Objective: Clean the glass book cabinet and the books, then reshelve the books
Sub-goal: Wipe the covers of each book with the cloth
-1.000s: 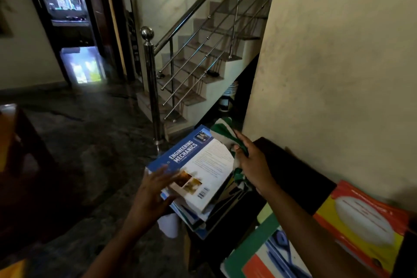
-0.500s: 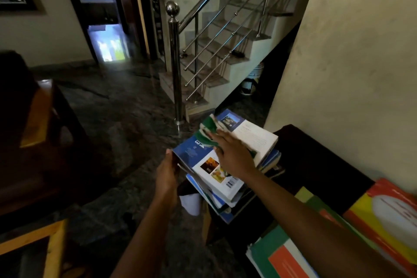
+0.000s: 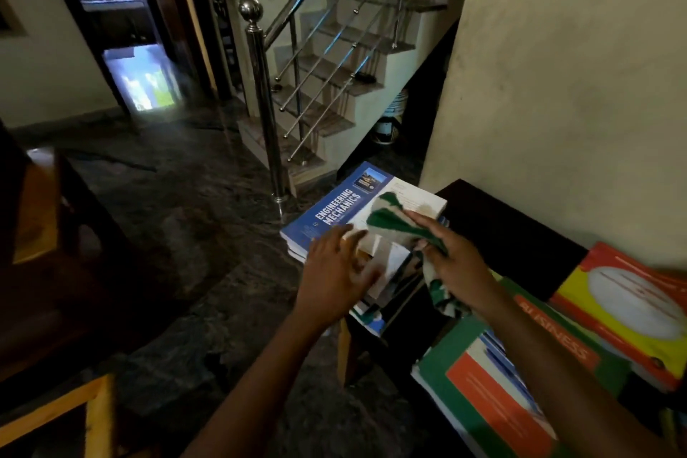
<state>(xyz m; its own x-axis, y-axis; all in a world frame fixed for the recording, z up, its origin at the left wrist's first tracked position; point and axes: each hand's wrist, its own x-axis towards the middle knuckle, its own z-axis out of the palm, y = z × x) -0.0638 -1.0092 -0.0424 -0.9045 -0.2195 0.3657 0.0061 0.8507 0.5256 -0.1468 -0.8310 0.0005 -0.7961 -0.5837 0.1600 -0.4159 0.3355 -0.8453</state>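
Blue book lies flat on top of a stack at the left end of the dark table. Left hand rests on the book's near edge, fingers spread and straight, holding nothing. Right hand grips a green-and-white cloth and presses it on the cover's white half, just right of the left hand. More books lie on the table by the right forearm, near the wall.

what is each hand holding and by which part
Right hand grips the green-and-white striped cloth at its bunched middle; left hand holds nothing, resting open on the blue-and-white paperback book.
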